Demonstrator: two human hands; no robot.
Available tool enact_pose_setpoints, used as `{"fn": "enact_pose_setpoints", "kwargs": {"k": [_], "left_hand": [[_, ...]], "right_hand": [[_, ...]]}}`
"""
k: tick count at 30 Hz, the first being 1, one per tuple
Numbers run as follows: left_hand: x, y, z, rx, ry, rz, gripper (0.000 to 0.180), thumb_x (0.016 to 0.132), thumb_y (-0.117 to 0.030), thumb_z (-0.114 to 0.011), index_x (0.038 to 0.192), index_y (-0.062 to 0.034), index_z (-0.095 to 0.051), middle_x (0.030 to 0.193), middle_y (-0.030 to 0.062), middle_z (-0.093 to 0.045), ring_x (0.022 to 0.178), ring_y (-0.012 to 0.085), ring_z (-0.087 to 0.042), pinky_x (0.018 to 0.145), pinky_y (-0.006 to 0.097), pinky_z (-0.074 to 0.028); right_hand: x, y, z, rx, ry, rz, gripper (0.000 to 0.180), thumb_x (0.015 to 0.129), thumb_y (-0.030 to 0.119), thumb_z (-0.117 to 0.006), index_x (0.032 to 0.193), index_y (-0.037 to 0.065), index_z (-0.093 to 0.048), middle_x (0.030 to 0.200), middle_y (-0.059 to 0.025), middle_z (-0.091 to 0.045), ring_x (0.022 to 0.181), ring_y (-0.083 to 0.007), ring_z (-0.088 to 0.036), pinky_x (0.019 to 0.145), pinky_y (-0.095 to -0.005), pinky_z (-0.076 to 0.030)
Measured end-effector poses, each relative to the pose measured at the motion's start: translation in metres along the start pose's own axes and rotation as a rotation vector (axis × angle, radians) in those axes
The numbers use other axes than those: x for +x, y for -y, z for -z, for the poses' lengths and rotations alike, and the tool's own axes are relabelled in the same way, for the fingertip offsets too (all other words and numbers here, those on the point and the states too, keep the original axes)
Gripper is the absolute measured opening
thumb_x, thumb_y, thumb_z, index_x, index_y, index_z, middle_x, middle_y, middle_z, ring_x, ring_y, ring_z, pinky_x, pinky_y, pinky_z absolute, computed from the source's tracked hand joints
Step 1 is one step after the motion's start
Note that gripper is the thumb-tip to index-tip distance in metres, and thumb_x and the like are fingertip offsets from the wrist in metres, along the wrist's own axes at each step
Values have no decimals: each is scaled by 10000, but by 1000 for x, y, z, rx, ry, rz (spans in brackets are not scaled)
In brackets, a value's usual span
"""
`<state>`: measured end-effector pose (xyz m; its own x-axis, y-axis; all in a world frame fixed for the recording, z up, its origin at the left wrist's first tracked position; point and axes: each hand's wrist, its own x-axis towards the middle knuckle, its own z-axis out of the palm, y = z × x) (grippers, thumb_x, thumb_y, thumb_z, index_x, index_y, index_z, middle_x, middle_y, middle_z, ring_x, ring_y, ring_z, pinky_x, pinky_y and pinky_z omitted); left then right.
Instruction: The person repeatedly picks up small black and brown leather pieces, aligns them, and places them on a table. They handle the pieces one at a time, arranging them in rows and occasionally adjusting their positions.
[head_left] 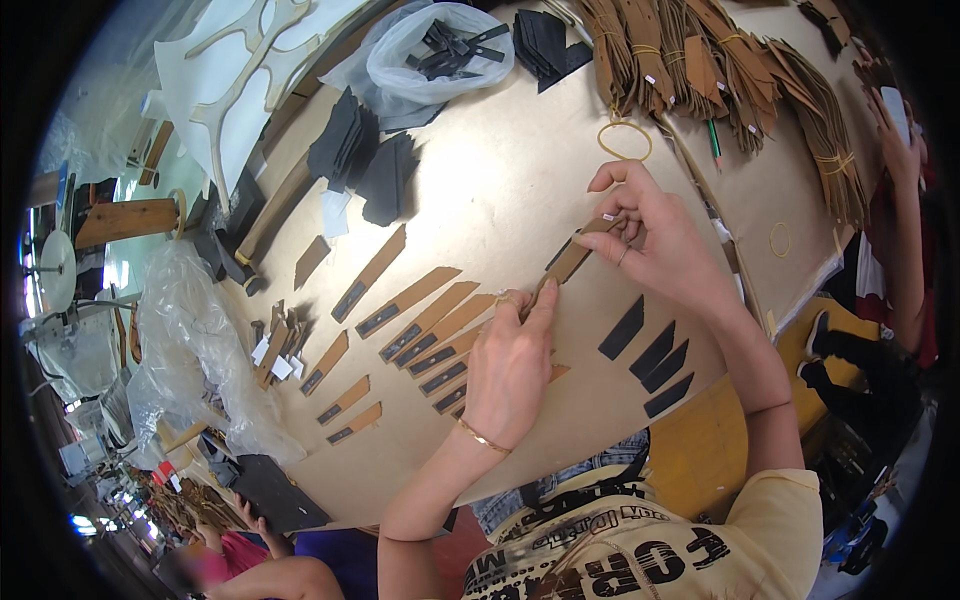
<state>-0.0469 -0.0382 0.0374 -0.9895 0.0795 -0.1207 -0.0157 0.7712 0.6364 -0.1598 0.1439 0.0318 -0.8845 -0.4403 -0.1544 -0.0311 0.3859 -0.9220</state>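
The held brown strip is between the two hands, over the desk, and its long axis goes on a slant, from the lower left up to the upper right. Each hand has one end of it. The right hand is at the upper right end of the held strip and grips it between the thumb and the bent fingers, near a small white label. The left hand is at the lower left end, with thumb and index finger closed together on it; how firmly they pinch, I cannot tell. So neither hand is nearer: both touch the strip. Along the upper left side of the held strip a dark edge shows; whether it is a separate piece, I cannot tell.

Four black pieces lie to the lower right of the held strip, in the space between the forearms. The brown strips with black ends lie to its lower left, on the side of the left hand, which covers some of them; their long axes lean in nearly the same direction as the held strip.
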Motion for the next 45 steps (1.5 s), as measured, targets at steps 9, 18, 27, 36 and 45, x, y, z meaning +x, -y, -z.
{"fn": "enact_pose_setpoints", "kwargs": {"k": [9, 18, 27, 36, 45], "left_hand": [[1, -2, 0, 12, 3, -4, 440, 840, 67, -615, 1267, -34, -647, 1047, 216, -626, 794, 359, -672, 676, 411, -554], [1, -2, -2, 29, -12, -16, 428, 843, 61, -615, 1259, -32, -651, 1044, 209, -620, 774, 352, -667, 660, 413, -548], [1, -1, -4, 41, -23, -20, 417, 838, 47, -605, 1247, -19, -648, 1017, 200, -618, 803, 364, -663, 685, 421, -549], [10, 4, 6, -119, 18, -16, 328, 862, 13, -578, 1177, 13, -667, 933, 214, -615, 796, 385, -651, 718, 463, -533], [13, -3, 15, -356, -107, 10, 187, 913, -54, -612, 1074, 25, -669, 836, 177, -680, 611, 275, -647, 602, 366, -507]], "right_hand": [[0, -1, -3, -51, -38, 22, 355, 853, 47, -735, 1118, 46, -499, 785, -12, -586, 679, -91, -531, 620, -248, -441], [-10, -7, -15, -200, -163, 235, 282, 859, -21, -657, 1100, 34, -522, 1090, -162, -566, 791, -263, -638, 671, -339, -504], [-29, -13, -16, -948, -174, 584, 343, 817, 21, -587, 1149, 49, -667, 1463, -184, -434, 1314, -332, -436, 1058, -405, -408], [-46, -2, -32, -938, -2, 473, 433, 863, 34, -528, 1292, -10, -560, 1354, -183, -527, 1326, -336, -472, 1077, -439, -427], [-54, 8, -39, -732, -92, 443, 458, 801, 100, -666, 1242, 3, -582, 1154, -237, -643, 1115, -355, -630, 946, -383, -522]]}}
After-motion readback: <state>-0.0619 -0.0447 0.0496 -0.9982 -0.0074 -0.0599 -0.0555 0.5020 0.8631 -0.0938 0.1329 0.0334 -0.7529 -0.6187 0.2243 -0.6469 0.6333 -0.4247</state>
